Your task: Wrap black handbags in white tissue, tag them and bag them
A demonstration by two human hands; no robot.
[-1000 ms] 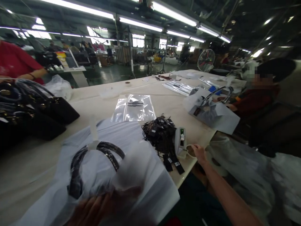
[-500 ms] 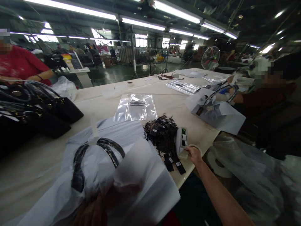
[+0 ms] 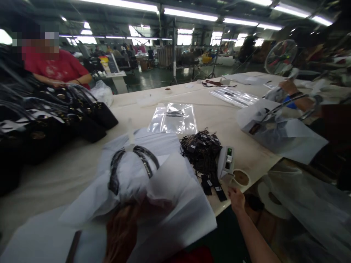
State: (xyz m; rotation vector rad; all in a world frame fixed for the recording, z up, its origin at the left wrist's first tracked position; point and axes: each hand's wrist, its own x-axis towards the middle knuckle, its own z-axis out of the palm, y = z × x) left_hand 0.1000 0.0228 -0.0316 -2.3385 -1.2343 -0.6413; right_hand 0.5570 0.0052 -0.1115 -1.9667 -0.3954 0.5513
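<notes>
A handbag wrapped in white tissue paper (image 3: pixel 186 193) lies in front of me, its dark handles (image 3: pixel 145 160) covered in clear plastic and a pale strip (image 3: pixel 130 133) standing up between them. My left hand (image 3: pixel 122 226) is closed on the near side of the tissue paper, its fingertips partly hidden and blurred. To the right, my right hand (image 3: pixel 236 199) pinches what looks like a short clear strip of tape, just below a white tape dispenser (image 3: pixel 226 162). Beside that hand is a tape roll (image 3: pixel 241 178). A heap of black hang tags (image 3: pixel 201 149) sits left of the dispenser.
Black handbags (image 3: pixel 68 113) crowd the table's left side, where a person in red (image 3: pixel 59 67) stands. Clear plastic bags (image 3: pixel 175 118) lie farther back. At right, another wrapped handbag (image 3: pixel 285 131) stands near a co-worker's hand (image 3: pixel 289 87). Plastic sheeting (image 3: pixel 309 197) hangs below the table edge.
My right hand has moved off the dispenser, down toward the table edge. My left hand shows more fully on the paper. The view has turned left, shifting the scene rightward.
</notes>
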